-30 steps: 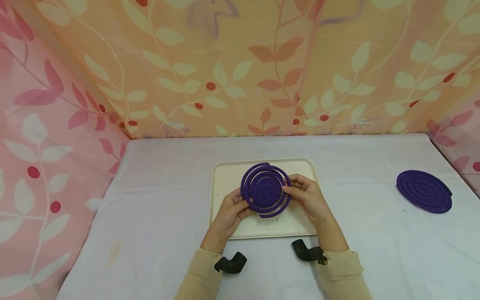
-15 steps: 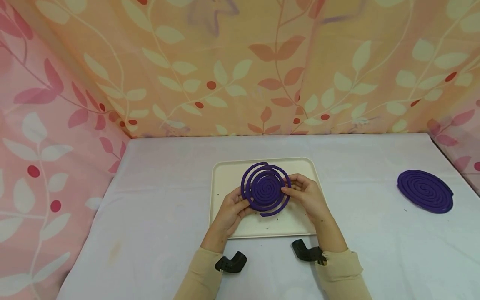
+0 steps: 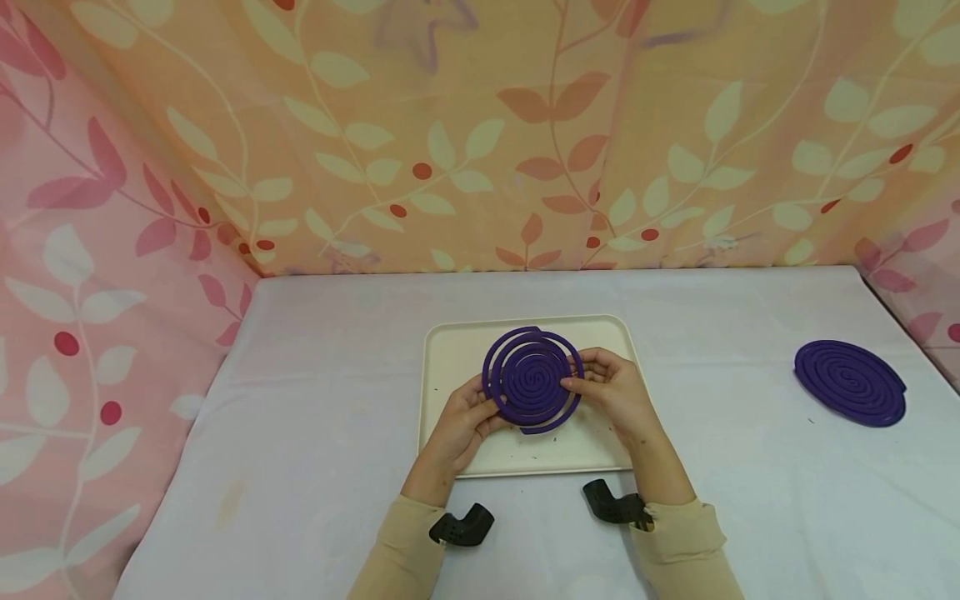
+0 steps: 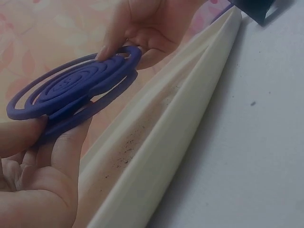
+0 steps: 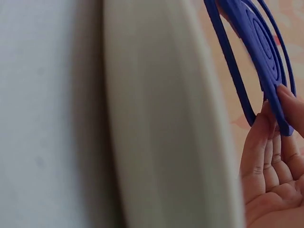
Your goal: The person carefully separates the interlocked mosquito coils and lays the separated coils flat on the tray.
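Observation:
A purple mosquito coil (image 3: pixel 534 379) is held up over the cream tray (image 3: pixel 480 457), its outer rings standing apart from the tight middle. At its left edge my left hand (image 3: pixel 459 421) pinches it, thumb above and fingers below. My right hand (image 3: pixel 611 392) pinches the opposite edge between thumb and fingers. In the left wrist view the mosquito coil (image 4: pixel 71 85) is tilted, with one ring hanging below the rest. The right wrist view shows the mosquito coil (image 5: pixel 256 47) edge-on, with a gap between its layers.
Another purple mosquito coil (image 3: pixel 850 383) lies flat on the white cloth (image 3: pixel 750 333) at the right. Dark crumbs (image 4: pixel 126 164) are scattered on the tray. Black wrist devices (image 3: pixel 462 527) sit at both cuffs. Patterned fabric (image 3: pixel 480 167) stands behind the table.
Both hands keep their hold on the mosquito coil. It has tilted very slightly; the rest stays as it was.

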Tool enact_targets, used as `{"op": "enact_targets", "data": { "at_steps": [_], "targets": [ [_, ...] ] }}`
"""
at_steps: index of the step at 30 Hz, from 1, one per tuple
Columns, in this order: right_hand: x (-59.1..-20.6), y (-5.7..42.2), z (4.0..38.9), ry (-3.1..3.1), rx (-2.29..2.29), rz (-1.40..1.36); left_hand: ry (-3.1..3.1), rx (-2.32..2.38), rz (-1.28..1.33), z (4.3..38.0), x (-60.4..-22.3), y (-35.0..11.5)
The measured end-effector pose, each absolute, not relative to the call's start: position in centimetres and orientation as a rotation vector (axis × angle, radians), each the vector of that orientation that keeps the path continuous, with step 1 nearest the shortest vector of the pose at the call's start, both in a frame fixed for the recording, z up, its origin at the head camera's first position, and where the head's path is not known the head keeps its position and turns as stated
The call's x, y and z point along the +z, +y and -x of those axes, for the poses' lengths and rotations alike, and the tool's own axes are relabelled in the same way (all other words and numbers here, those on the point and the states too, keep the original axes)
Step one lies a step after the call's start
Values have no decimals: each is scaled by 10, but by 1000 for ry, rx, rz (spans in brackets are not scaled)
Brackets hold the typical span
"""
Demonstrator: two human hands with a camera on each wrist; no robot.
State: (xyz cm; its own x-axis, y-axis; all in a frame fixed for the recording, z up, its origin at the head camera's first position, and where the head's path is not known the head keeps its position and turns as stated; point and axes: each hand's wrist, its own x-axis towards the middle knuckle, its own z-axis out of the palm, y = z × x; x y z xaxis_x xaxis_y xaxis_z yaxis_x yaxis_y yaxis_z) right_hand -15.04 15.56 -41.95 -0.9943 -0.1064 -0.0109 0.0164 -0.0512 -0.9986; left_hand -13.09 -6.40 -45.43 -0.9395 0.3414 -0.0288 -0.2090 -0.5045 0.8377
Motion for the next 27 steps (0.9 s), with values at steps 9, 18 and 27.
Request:
{"op": "enact_targets", "data": {
  "at_steps": [9,18,27],
  "targets": [
    [-420,158,150,2103,-2201,146,1338,2465,-233,131,-455,-65],
    [-420,156,149,2121,-2204,152,1345,2445,-256,131,-455,-66],
    [-422,153,150,2159,-2172,111,1389,2410,-260,130,-455,-66]
  ]
}}
